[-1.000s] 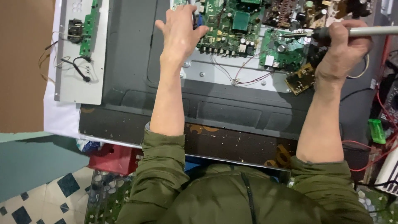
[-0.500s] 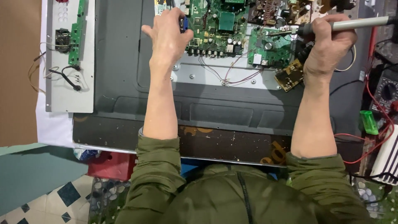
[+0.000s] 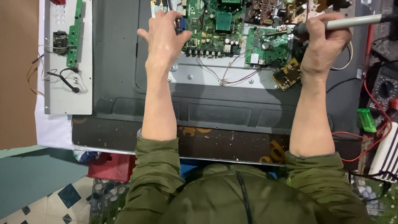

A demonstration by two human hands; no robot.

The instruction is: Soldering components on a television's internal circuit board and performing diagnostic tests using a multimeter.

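Lay off to the sides: grey panel [image 3: 68,87] with small green board [image 3: 74,37], green lighter [image 3: 367,120], multimeter [image 3: 385,89].

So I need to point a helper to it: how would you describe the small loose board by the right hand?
Start at the dark panel back and its green main board. Below the right hand, the small board lies tilted, yellowish-brown, unlike its green neighbours.

Floor [image 3: 62,203] at lower left: pale tiles with dark blue diamond insets. A plain brown surface [image 3: 16,74] occupies the left edge; a teal panel [image 3: 37,174] lies below it. Lighting is even.
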